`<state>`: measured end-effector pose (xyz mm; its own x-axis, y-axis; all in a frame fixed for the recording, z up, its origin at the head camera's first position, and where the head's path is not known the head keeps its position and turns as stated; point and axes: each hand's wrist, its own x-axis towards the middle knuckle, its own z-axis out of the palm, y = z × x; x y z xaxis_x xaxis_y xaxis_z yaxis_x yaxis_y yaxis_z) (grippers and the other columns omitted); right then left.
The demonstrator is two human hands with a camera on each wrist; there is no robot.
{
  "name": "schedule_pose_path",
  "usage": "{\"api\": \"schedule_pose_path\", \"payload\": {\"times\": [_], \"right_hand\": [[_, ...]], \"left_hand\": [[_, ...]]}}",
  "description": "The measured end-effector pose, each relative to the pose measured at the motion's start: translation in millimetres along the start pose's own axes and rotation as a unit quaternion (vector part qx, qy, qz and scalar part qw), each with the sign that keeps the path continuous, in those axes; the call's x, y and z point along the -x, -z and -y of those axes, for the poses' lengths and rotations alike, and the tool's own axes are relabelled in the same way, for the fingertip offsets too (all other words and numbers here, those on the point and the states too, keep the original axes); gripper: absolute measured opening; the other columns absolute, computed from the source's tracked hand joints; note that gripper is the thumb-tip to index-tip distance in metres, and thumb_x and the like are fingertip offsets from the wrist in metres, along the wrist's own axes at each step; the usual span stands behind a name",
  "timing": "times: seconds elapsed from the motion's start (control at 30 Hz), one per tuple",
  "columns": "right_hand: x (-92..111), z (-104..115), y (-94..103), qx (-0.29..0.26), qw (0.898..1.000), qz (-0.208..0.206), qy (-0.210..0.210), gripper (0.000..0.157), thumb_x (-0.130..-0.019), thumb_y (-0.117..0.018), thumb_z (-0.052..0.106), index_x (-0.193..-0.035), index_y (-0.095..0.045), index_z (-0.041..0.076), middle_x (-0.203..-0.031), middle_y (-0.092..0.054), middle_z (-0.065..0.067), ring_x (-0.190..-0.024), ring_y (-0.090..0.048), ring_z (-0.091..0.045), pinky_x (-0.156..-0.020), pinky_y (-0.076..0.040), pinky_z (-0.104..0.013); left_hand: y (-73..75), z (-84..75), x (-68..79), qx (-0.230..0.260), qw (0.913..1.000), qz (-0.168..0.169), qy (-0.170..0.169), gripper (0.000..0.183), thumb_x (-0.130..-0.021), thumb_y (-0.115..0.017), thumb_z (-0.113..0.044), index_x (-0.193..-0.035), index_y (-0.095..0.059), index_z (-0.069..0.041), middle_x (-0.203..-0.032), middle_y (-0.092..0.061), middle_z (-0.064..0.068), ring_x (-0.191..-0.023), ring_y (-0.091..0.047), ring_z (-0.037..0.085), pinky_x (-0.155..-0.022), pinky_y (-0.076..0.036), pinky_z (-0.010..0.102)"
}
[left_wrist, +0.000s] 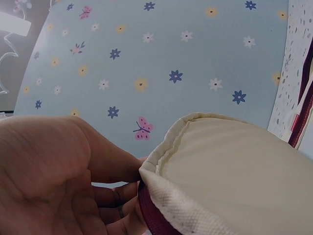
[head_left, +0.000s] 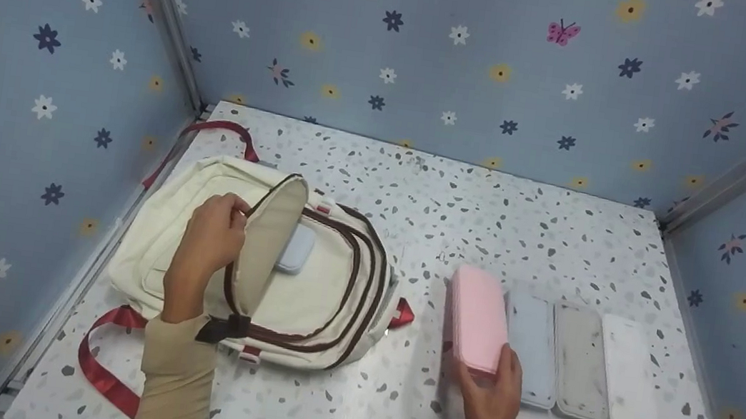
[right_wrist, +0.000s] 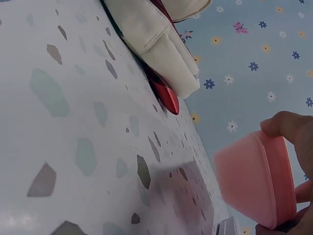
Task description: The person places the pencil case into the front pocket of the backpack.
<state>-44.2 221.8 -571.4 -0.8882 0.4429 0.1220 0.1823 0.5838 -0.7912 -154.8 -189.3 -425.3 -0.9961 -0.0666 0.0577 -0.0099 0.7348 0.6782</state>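
A cream backpack [head_left: 157,231] with brown zip edging lies on the table, its front pocket unzipped. My left hand [head_left: 214,235] pinches the edge of the pocket flap [head_left: 274,240] and holds it raised; the left wrist view shows thumb and fingers at the flap's corner [left_wrist: 151,171]. Inside the pocket, partly covered by the flap, sits a pale blue box [head_left: 296,250]. My right hand [head_left: 494,395] grips the near end of a pink oblong box [head_left: 478,317], thumb on one side and fingers on the other. In the right wrist view the pink box [right_wrist: 247,178] hangs over its shadow on the table.
Right of the pink box, a blue-grey box [head_left: 531,349], a grey box [head_left: 581,363] and a white box [head_left: 630,377] lie side by side. Red straps [head_left: 106,376] trail from the backpack. Flower-patterned walls [head_left: 423,50] enclose the speckled table [head_left: 417,201].
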Motion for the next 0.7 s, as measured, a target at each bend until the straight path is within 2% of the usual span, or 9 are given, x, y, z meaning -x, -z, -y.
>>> {"api": "schedule_pose_path", "payload": {"times": [0.43, 0.7], "right_hand": [[-6.9, 13.8, 4.0, -0.022, 0.999, -0.004, 0.037, 0.085, -0.076, -0.080, 0.025, -0.145, -0.037, 0.001, -0.143, -0.039, -0.021, -0.129, -0.042, -0.036, -0.107, -0.033, -0.055], [-9.0, 24.3, 4.4, -0.044, 0.995, -0.007, 0.085, 0.086, -0.073, -0.083, 0.023, -0.143, -0.039, -0.001, -0.140, -0.043, -0.019, -0.127, -0.044, -0.033, -0.107, -0.032, -0.053]], "left_hand": [[-0.2, 1.0, -1.5, -0.002, 1.0000, -0.006, -0.002, 0.023, -0.096, -0.042, -0.003, -0.109, -0.058, 0.008, -0.104, -0.056, 0.026, -0.099, -0.053, 0.039, -0.088, -0.040, 0.052], [-0.7, 2.2, -1.6, -0.001, 1.0000, -0.005, -0.003, 0.024, -0.096, -0.042, -0.003, -0.109, -0.058, 0.008, -0.106, -0.056, 0.026, -0.101, -0.054, 0.041, -0.088, -0.040, 0.053]]}}
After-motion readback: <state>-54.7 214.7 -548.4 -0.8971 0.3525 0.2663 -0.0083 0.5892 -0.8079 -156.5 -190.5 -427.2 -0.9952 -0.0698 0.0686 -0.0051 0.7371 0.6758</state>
